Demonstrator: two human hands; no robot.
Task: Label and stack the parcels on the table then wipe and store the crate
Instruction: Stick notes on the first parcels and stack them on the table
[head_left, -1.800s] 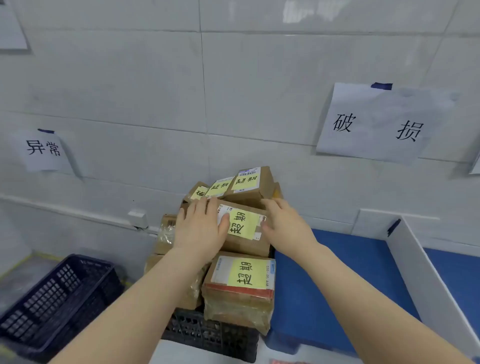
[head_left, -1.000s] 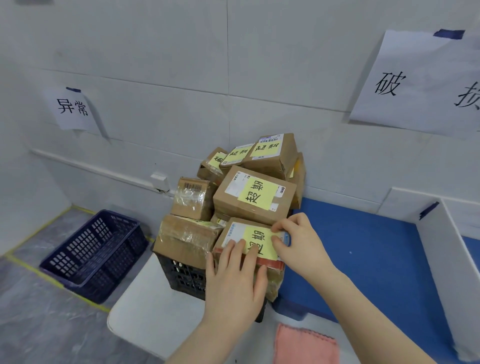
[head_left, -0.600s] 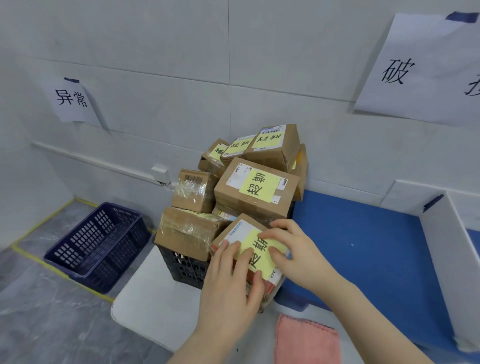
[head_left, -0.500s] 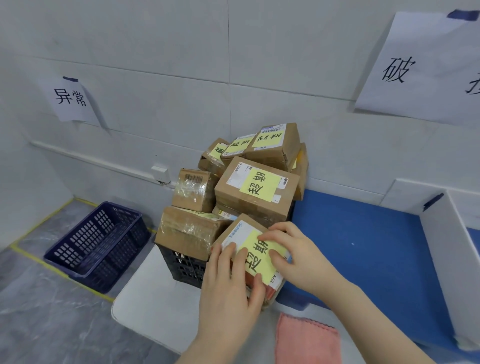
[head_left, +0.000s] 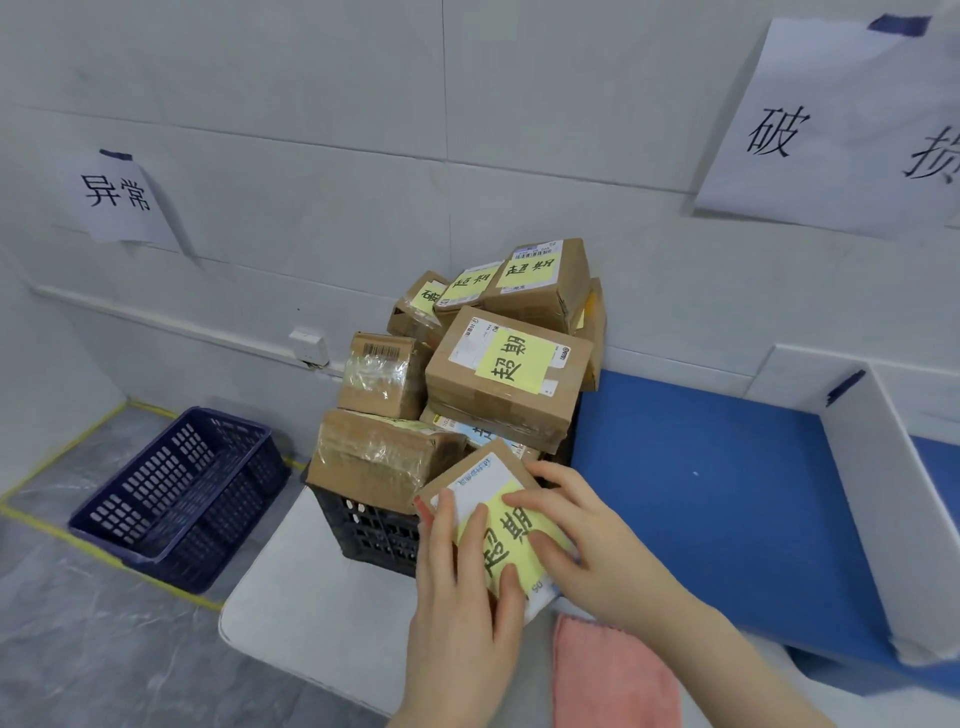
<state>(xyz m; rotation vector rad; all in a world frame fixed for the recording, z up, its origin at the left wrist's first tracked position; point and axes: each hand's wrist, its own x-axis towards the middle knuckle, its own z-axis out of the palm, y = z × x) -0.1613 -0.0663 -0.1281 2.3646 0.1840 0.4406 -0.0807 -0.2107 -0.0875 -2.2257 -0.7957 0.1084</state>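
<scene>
A black crate (head_left: 363, 525) stands on the white table (head_left: 306, 603), heaped with several brown parcels (head_left: 509, 405), most bearing yellow labels. Both hands are on the nearest parcel (head_left: 480, 480), which tilts toward me at the crate's front right corner. My left hand (head_left: 462, 597) lies flat on its yellow label (head_left: 519, 525), fingers straight. My right hand (head_left: 587, 545) curls over the parcel's right side, fingertips on the label. A pink cloth (head_left: 613, 675) lies on the table just below my hands.
A dark blue crate (head_left: 176, 488) sits on the floor to the left, inside yellow tape lines. A blue surface (head_left: 701, 467) runs right of the pile, ending at a white divider (head_left: 909, 493). Paper signs (head_left: 119, 197) hang on the tiled wall.
My hands dropped from the upper labelled parcel to the lowest front one. That parcel has turned and tipped toward me, sliding off the crate's corner.
</scene>
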